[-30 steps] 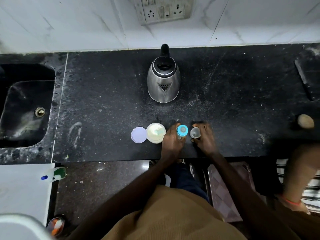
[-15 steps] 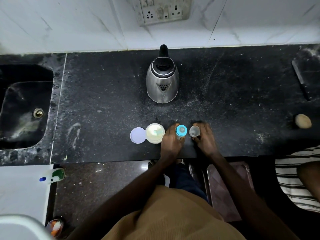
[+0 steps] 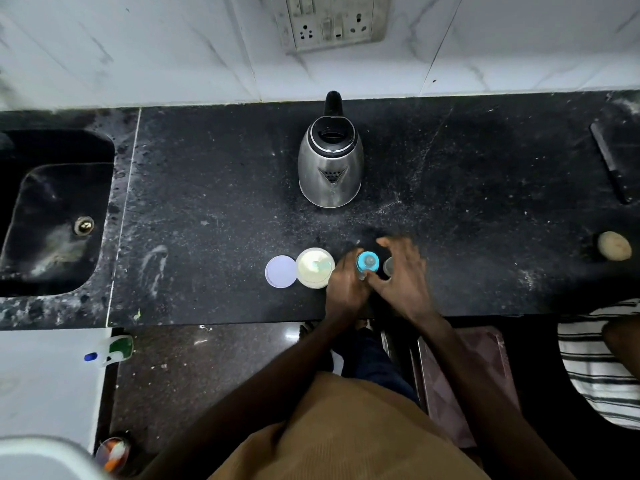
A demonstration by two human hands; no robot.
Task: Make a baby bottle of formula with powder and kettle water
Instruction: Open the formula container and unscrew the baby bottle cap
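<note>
Down near the front edge of the black counter (image 3: 214,188), head view, sits the baby bottle (image 3: 367,262). It's upright, and from up here you mostly see its blue collar and the teat. The left hand (image 3: 346,287) comes in from 6 o'clock and has its fingers wrapped round the bottle's body, so that's a proper grip. The right hand (image 3: 403,275) is just at 3 o'clock of the bottle, fingers spread and loosely arched with nothing clamped in them, so I'd call it open. It's a bit motion-blurred though. A small clear cap (image 3: 388,266) peeks out from under that hand, right beside the bottle; can't tell if the hand actually touches it.

At 9 o'clock of the bottle, almost against the left hand, is the open powder tub (image 3: 315,268) with pale powder inside. Its round lid (image 3: 281,271) lies flat at the tub's 9 o'clock, touching it or very nearly.

Straight up at 12 o'clock, well apart from the bottle, the steel kettle (image 3: 330,164) stands with its spout facing the person and its black handle toward the wall.

Way off at 9 o'clock is the dark sink (image 3: 52,209). Far out at 3 o'clock there's a roundish pale thing (image 3: 614,245), maybe a potato. A wall socket (image 3: 332,22) is up on the tiles past the kettle.
</note>
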